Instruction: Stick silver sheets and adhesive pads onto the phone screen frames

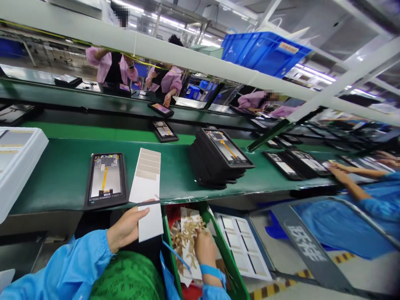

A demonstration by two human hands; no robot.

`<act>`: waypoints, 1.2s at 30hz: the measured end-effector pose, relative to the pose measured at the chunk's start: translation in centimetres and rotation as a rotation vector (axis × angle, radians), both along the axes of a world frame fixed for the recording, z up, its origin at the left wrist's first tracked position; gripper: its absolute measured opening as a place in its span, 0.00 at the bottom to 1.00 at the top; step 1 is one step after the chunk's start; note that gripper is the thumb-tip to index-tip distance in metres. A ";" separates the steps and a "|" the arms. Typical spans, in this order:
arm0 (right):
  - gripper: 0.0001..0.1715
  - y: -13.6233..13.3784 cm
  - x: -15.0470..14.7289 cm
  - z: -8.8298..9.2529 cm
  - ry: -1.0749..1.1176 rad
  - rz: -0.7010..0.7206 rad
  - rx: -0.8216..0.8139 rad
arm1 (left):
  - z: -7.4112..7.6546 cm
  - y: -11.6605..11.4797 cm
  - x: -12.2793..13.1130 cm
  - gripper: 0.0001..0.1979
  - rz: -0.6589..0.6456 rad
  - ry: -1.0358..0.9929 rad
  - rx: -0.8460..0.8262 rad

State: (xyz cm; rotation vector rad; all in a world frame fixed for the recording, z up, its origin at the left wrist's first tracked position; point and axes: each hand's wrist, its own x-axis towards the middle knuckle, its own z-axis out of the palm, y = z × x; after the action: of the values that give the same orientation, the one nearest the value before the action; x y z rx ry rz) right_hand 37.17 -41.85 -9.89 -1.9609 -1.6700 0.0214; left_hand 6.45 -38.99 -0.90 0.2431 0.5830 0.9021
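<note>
My left hand [126, 227] is closed on a flat white battery [151, 223] with a dark strip and thin leads along its top edge. Just beyond it on the green bench lies a white sheet [143, 187] bearing several beige adhesive strips [147, 160]. My right hand [205, 248] reaches down into a green crate [233, 266] among curled tan backing strips [189, 228]. Its fingers look curled, and whatever they hold is hidden. To the left of the sheet, an opened tablet [108, 179] with an orange ribbon cable lies in a black frame.
A stack of opened tablets [218, 154] stands right of the sheet. White trays [242, 241] are beside the crate, with another white tray [25, 162] at far left. A blue bin [262, 52] sits on the overhead rail. Co-workers' hands [342, 173] work at right.
</note>
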 end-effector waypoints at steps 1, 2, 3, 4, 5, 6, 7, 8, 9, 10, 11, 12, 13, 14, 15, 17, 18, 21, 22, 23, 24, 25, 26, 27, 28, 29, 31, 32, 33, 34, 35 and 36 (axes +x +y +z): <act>0.22 0.0 -0.9 0.3 0.000 0.029 -0.003 | -0.1 0.0 0.5 0.23 0.034 0.021 -0.005; 0.21 0.0 -2.4 1.1 0.034 0.088 -0.007 | -0.1 0.0 1.0 0.23 0.071 0.041 -0.010; 0.19 0.1 -4.4 2.3 0.092 0.190 -0.009 | 0.0 0.0 1.5 0.24 0.111 0.060 -0.016; 0.20 0.1 -6.5 3.7 0.169 0.320 -0.011 | 0.1 0.0 1.9 0.25 0.152 0.080 -0.026; 0.25 0.2 -8.7 5.2 0.229 0.473 -0.042 | 0.2 -0.1 2.3 0.26 0.191 0.100 -0.039; 0.32 0.3 -10.8 6.7 0.258 0.615 -0.070 | 0.5 -0.1 2.5 0.28 0.225 0.118 -0.049; 0.37 0.4 -12.6 8.0 0.277 0.704 -0.088 | 0.7 -0.2 2.4 0.30 0.248 0.131 -0.050; 0.40 0.6 -14.1 9.0 0.285 0.777 -0.109 | 1.0 -0.3 2.2 0.32 0.258 0.141 -0.043; 0.41 0.7 -15.3 9.6 0.289 0.824 -0.124 | 1.3 -0.3 1.6 0.33 0.263 0.148 -0.023; 0.39 1.0 -16.2 9.9 0.294 0.850 -0.130 | 1.6 -0.4 0.8 0.33 0.273 0.156 0.011; 0.37 1.2 -16.8 10.0 0.304 0.859 -0.118 | 1.8 -0.5 -0.3 0.32 0.294 0.172 0.053; 0.35 1.4 -17.4 9.9 0.320 0.852 -0.095 | 2.0 -0.6 -1.6 0.31 0.328 0.207 0.090; 0.33 1.7 -17.9 9.8 0.351 0.828 -0.072 | 2.1 -0.7 -3.1 0.30 0.366 0.258 0.123; 0.30 2.0 -18.4 9.6 0.396 0.798 -0.058 | 2.0 -1.0 -4.6 0.30 0.391 0.316 0.151; 0.28 2.3 -19.0 9.5 0.450 0.776 -0.062 | 1.9 -1.2 -6.2 0.30 0.391 0.373 0.173; 0.26 3.1 -20.4 9.6 0.562 0.809 -0.142 | 1.3 -2.0 -9.2 0.28 0.331 0.456 0.179; 0.27 3.6 -21.2 9.8 0.600 0.865 -0.211 | 1.0 -2.4 -10.5 0.26 0.294 0.474 0.167; 0.32 6.3 -24.0 10.2 0.567 0.997 -0.322 | -0.2 -3.5 -14.0 0.25 0.310 0.508 0.060; 0.33 7.6 -25.0 10.2 0.501 1.010 -0.299 | -0.5 -3.8 -15.1 0.27 0.353 0.522 0.020; 0.34 9.0 -26.0 10.0 0.408 1.017 -0.247 | -0.7 -3.9 -16.2 0.30 0.403 0.537 -0.011; 0.34 10.5 -27.0 9.8 0.299 1.021 -0.182 | -0.8 -3.9 -17.2 0.33 0.452 0.554 -0.034; 0.33 12.1 -27.9 9.4 0.184 1.029 -0.124 | -0.9 -3.9 -18.2 0.37 0.496 0.573 -0.049; 0.33 13.5 -28.8 8.8 0.074 1.045 -0.090 | -0.9 -3.7 -19.1 0.40 0.532 0.592 -0.055; 0.32 14.8 -29.6 8.2 -0.017 1.064 -0.079 | -0.9 -3.5 -20.0 0.42 0.558 0.610 -0.057; 0.29 15.9 -30.3 7.6 -0.082 1.082 -0.083 | -0.9 -3.3 -20.7 0.42 0.572 0.629 -0.056; 0.25 16.8 -30.8 6.9 -0.120 1.098 -0.093 | -0.9 -3.0 -21.4 0.42 0.575 0.646 -0.054; 0.15 18.0 -31.4 5.7 -0.133 1.125 -0.103 | -1.1 -2.4 -22.4 0.39 0.555 0.673 -0.036; 0.12 18.4 -31.5 5.2 -0.110 1.133 -0.101 | -1.3 -2.0 -22.8 0.38 0.536 0.682 -0.022; 0.11 18.7 -31.5 5.0 -0.063 1.131 -0.095 | -1.5 -1.5 -23.0 0.36 0.514 0.688 -0.005; 0.11 19.1 -31.5 4.9 0.006 1.118 -0.092 | -1.7 -0.9 -23.1 0.35 0.492 0.694 0.019; 0.12 19.5 -31.4 4.9 0.092 1.093 -0.097 | -2.0 -0.2 -23.1 0.34 0.466 0.698 0.048; 0.11 19.9 -31.3 5.1 0.186 1.055 -0.107 | -2.2 0.6 -22.9 0.33 0.439 0.700 0.077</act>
State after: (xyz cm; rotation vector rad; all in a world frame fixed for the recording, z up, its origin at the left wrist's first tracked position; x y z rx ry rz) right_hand 5.92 -21.91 -4.74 -0.8922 -2.3829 0.6619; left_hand -16.48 -38.40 -3.14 0.5225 1.2849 1.2693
